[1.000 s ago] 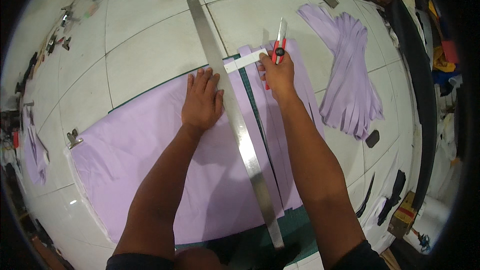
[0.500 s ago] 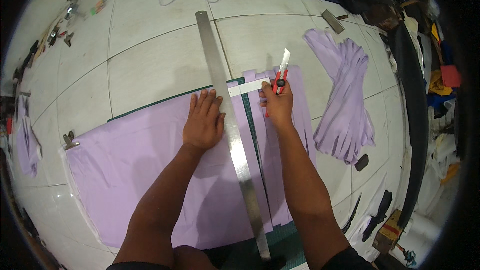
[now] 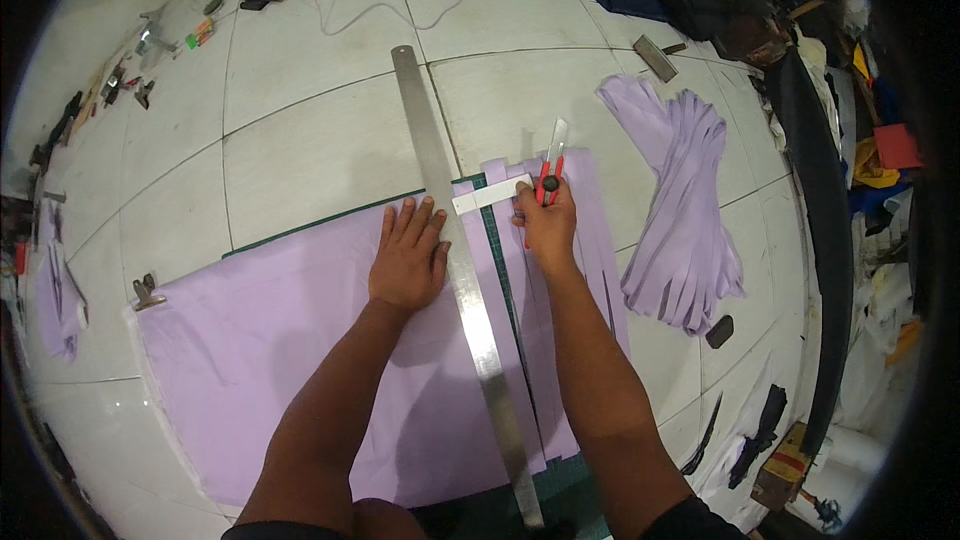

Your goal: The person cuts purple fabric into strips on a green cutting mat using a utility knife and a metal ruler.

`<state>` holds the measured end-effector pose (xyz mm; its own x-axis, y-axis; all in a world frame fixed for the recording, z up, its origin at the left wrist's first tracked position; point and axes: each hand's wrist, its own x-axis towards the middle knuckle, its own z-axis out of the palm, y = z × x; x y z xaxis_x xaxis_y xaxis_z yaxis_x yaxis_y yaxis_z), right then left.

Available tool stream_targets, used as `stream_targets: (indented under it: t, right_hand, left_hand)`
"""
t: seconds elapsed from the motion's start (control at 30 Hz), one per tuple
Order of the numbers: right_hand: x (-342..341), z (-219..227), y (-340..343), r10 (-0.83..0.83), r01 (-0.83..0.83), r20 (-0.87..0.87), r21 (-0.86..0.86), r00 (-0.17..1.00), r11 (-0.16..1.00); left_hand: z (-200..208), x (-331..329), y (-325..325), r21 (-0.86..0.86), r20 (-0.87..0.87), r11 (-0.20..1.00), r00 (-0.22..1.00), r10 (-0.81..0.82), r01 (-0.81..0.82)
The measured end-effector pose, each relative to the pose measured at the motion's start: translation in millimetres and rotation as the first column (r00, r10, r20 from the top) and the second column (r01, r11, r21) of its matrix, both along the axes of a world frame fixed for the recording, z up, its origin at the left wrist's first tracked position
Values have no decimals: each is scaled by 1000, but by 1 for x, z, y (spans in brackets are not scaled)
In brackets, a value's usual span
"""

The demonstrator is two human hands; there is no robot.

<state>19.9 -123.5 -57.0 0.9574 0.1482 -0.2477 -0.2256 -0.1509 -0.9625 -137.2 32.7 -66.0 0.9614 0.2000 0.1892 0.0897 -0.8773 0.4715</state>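
My left hand lies flat on a lilac fabric sheet, fingers stretched out, its fingertips and thumb beside a long steel ruler. The ruler runs lengthwise over the fabric near its right side. My right hand is closed round a red utility knife, blade pointing away from me. Its thumb also presses on the right end of a short white strip, whose left end meets the ruler's edge. Cut lilac strips lie under and beside that hand. A green cutting mat shows beneath the fabric.
A bundle of lilac strips lies on the tiled floor to the right, near a small dark block. A metal clip grips the sheet's far left corner. Beyond are a metal block and a pale cable.
The whole scene sits slightly lower in the picture. Both hands, the ruler and the white strip keep nearly the same places relative to the fabric.
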Motion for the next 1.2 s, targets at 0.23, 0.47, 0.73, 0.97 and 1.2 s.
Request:
stream_targets:
  t: [0.23,0.47,0.73,0.97,1.2]
  right_hand:
    - [-4,6,0,-64,67,-34,88,997,994]
    - [-7,9,-1,-54,53,1,75,999,996]
    - [-6,3,-2,-40,36,47,74,998,997]
    - [-5,1,-2,-32,29,44,65,999,997]
    - [3,34,-12,-66,105,-207,184,976,977]
  left_hand:
    - [1,-1,0,-11,20,1000,1000,18,-17]
    - [2,1,-2,-23,3,1000,1000,16,-16]
    - [2,0,-1,-3,1,1000,1000,8,-8]
    - [3,0,-1,6,8,1000,1000,2,-2]
    - [-5,-2,0,50,10,999,1000,2,-3]
